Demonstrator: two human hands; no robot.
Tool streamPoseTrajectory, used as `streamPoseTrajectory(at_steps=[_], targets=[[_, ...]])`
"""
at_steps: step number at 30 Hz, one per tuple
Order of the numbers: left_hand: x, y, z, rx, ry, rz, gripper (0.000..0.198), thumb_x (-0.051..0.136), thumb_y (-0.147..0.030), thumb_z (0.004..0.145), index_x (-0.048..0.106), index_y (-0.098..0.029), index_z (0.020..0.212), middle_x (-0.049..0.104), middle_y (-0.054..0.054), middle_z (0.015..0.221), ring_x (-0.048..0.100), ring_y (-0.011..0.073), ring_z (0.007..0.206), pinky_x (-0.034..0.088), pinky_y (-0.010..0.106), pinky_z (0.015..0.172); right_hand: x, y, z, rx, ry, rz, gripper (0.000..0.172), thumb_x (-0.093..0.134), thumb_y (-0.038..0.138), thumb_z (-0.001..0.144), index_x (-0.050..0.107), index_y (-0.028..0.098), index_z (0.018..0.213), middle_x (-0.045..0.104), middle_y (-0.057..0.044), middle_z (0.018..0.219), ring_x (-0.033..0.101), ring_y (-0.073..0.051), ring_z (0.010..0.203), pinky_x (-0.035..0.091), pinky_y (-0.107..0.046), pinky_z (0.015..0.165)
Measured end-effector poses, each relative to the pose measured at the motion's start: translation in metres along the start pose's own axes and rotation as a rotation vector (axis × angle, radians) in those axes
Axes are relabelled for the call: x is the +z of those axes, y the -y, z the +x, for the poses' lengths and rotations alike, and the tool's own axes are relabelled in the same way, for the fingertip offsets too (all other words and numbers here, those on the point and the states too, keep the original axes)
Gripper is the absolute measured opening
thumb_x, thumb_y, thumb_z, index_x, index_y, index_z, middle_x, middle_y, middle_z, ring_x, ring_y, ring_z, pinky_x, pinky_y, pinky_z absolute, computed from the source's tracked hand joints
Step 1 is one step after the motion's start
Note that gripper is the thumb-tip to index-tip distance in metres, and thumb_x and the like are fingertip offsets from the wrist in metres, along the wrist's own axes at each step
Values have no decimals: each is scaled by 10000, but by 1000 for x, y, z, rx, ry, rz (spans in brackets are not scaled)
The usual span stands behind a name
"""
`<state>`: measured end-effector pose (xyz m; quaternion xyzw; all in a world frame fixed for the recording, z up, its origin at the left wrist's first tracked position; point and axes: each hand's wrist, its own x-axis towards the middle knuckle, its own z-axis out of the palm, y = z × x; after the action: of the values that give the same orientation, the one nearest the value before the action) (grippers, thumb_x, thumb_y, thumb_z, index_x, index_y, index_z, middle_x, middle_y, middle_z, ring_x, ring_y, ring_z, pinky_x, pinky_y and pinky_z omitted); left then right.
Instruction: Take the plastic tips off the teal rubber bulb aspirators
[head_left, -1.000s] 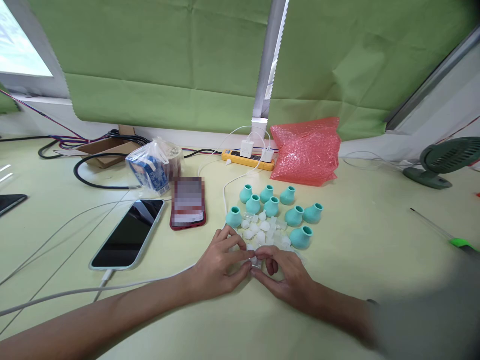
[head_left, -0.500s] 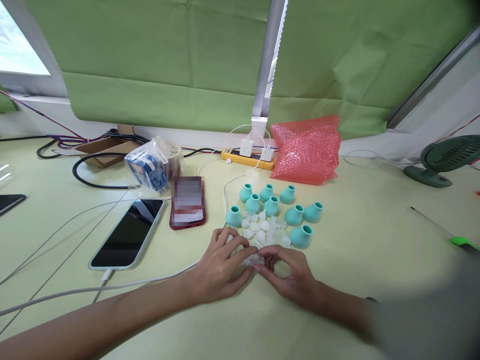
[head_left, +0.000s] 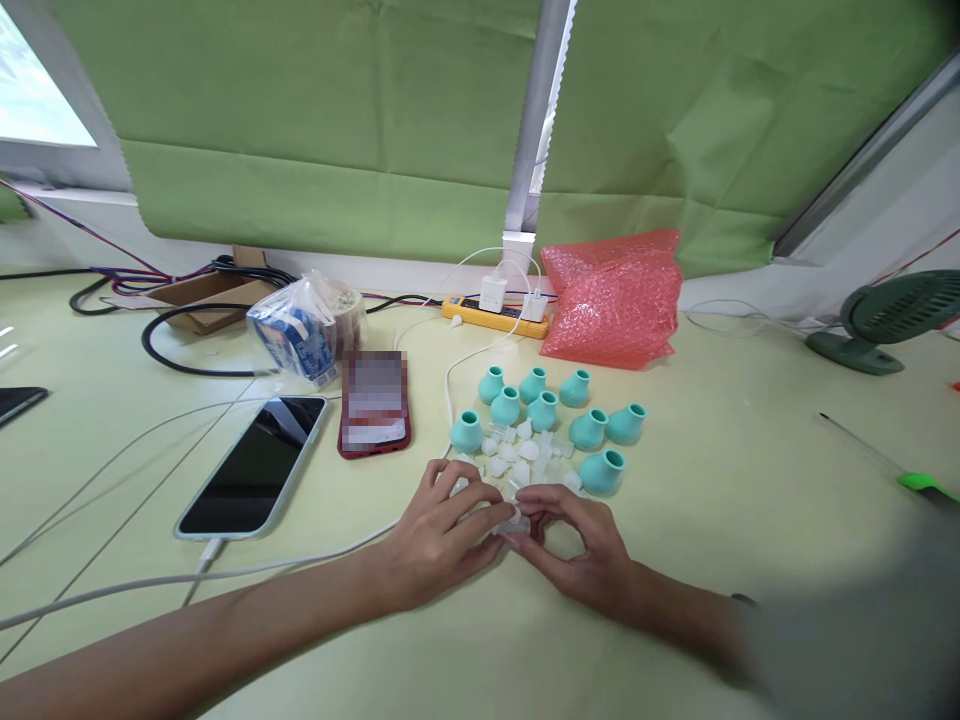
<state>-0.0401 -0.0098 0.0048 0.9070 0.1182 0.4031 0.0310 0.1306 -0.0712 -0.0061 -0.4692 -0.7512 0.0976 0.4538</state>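
Observation:
Between my two hands is a small translucent piece point(head_left: 513, 524), partly covered by my fingers. My left hand point(head_left: 450, 525) has its fingers bent and closed on the piece's left side. From the right, my right hand point(head_left: 581, 540) pinches the same piece between thumb and index finger. Just beyond my fingertips lies a loose pile of whitish translucent parts point(head_left: 528, 451), some rounded and some tube-like. Several teal bulb-shaped pieces with open necks surround the pile, one of them point(head_left: 602, 472) near my right hand and another point(head_left: 467, 432) beyond my left.
A white-edged phone point(head_left: 255, 468) and a red-cased phone point(head_left: 374, 405) lie left. White cables cross the table. Behind are a bagged blue box point(head_left: 304, 335), a yellow power strip point(head_left: 487, 316) and red bubble wrap point(head_left: 611, 300). A screwdriver point(head_left: 916, 483) and fan point(head_left: 855, 350) are right.
My left fingers have shifted slightly, and more of the translucent piece shows between my fingertips. Both hands remain in nearly the same place.

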Motion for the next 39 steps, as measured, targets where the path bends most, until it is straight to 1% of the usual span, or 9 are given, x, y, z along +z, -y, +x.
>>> streamPoseTrajectory(at_steps=[6,10,17,24,29,32,35,37,39], targets=[[0,2,-3,-6,-13,-67,252,571,-91,741,495,-123,979,608,73,826,467,179,779,429,342,671,-1,2,1,-41,-42,-37,234,604,216,714,518,179,929,615,6,644,559,-89,512,485,-189,513],[2,3,-5,47,-31,-122,234,553,-51,748,487,-98,967,583,96,825,494,165,776,448,344,695,0,1,2,-102,-72,-88,193,613,203,705,528,190,878,635,0,649,574,-97,512,486,-197,511],[3,3,-5,79,-64,-169,203,564,-36,736,509,-75,927,551,121,817,484,180,777,470,331,628,4,-3,-3,-190,-159,-126,186,631,185,680,496,194,808,659,-26,716,626,-133,656,506,-215,608],[4,5,-9,151,-52,-117,239,569,-20,720,508,-62,948,550,128,825,477,194,785,471,328,600,3,1,-1,-233,-80,-124,170,603,141,697,470,195,789,615,-11,643,602,-131,617,494,-222,572],[4,4,-10,177,-46,-109,256,589,-29,699,506,-68,938,568,122,823,495,185,762,465,316,608,1,0,-3,-245,-47,-114,203,609,165,682,462,194,818,616,-22,676,603,-141,632,495,-234,576],[-2,2,-4,100,-55,-159,258,590,-117,700,496,-96,940,563,115,855,503,193,776,460,349,659,1,0,-5,-231,-144,-121,231,621,193,680,464,191,850,628,-31,691,613,-148,632,502,-239,584],[-10,3,4,4,-34,-149,388,539,-249,703,445,-110,1053,496,151,1028,459,262,949,410,438,778,2,-1,-4,-203,-228,-117,205,596,167,701,470,203,859,630,-18,657,619,-153,613,507,-245,570],[-14,8,10,-122,-15,-12,484,521,-292,710,389,-117,1141,413,168,1157,374,302,1061,337,488,855,2,-1,-2,-184,-230,-107,204,582,141,710,473,214,866,621,-1,617,620,-155,602,507,-249,558],[-14,15,15,-325,26,154,543,508,-325,742,331,-114,1210,329,178,1244,298,321,1117,283,510,889,2,-2,-1,-181,-206,-95,212,583,133,709,477,219,870,619,1,617,620,-156,598,509,-255,558]])
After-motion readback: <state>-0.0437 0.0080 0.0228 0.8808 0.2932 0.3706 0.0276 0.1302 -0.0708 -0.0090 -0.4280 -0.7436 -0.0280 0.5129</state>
